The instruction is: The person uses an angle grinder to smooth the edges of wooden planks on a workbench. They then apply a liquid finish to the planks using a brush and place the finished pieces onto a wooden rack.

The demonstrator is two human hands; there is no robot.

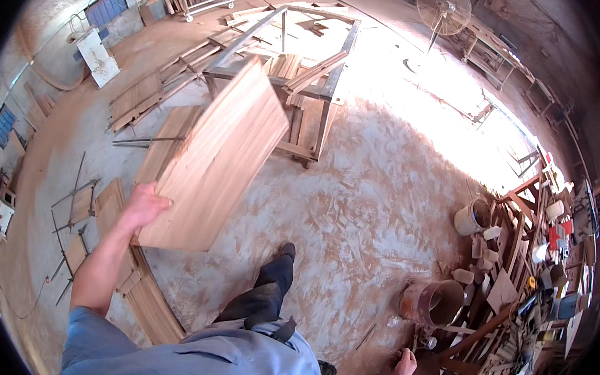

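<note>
A wide, flat wooden panel (221, 160) with straight grain is tilted up in front of me on the left. My left hand (147, 207) grips its near left edge, the thumb lying on the upper face and the other fingers hidden beneath. Low on the right, my right hand (406, 365) hangs beside my body with its fingers curled in, and no object shows in it. Past the panel stands a metal frame table (327, 87) with wooden pieces on and under it.
Boards (153, 303) lie on the floor to my left, near thin metal clamps (73, 205). On the right are a large bucket (433, 302), a white bucket (472, 216) and a heap of wood scraps (510, 289). A standing fan (443, 8) is at the back.
</note>
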